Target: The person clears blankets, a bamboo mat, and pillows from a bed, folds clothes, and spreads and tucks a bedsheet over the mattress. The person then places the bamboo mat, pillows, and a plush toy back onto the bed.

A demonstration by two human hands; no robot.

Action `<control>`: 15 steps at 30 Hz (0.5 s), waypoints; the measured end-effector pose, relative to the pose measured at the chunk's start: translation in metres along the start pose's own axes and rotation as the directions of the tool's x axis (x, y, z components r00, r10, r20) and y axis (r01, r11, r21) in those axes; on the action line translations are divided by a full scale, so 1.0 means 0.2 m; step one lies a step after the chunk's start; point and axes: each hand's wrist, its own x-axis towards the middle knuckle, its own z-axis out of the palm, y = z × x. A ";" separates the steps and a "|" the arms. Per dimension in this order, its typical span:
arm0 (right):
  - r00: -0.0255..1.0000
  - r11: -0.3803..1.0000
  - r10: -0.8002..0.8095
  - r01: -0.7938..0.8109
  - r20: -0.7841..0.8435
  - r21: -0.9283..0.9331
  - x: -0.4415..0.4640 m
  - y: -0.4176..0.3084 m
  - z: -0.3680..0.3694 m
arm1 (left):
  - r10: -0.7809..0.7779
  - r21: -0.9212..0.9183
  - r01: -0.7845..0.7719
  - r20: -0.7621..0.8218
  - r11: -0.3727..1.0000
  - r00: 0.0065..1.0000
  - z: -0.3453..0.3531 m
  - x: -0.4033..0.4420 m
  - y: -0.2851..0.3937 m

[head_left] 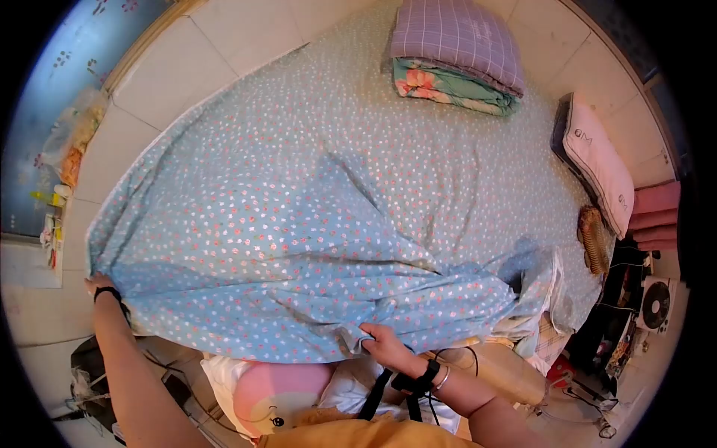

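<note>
A light blue bed sheet [246, 201] with small white and red flowers is spread over the bed, wrinkled along its near side. At the sheet's left corner, my left hand [98, 282] grips the fabric, its fingers partly hidden by the edge. My right hand [386, 348] is closed around a bunched fold of the sheet's near edge, right of the middle. Long creases run across the cloth between and beyond the hands. A dark band is on each wrist, and a bracelet sits on the right one.
Folded quilts [457, 37] lie at the bed's far side. A white and grey pillow [595, 164] rests at the right, beside a brown woven item [594, 240]. Below the near edge is a pink plush toy [276, 392]. A small fan [656, 305] stands far right.
</note>
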 end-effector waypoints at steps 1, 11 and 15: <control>1.000 1.000 0.001 -0.001 -0.002 -0.005 0.01 0.00 0.00 | 0.029 -0.103 -0.026 0.028 0.994 0.999 -0.11 -0.15 0.09; 0.885 0.953 -0.275 0.303 -0.377 0.015 -0.06 0.01 -0.30 | 0.273 0.152 -0.970 -0.941 -0.189 -0.201 -1.00 -1.80 1.20; 0.409 0.932 -0.363 0.149 -0.837 -0.331 -0.57 0.39 -0.75 | 0.365 0.375 -0.818 -0.757 -0.437 -0.542 -1.03 -2.57 1.50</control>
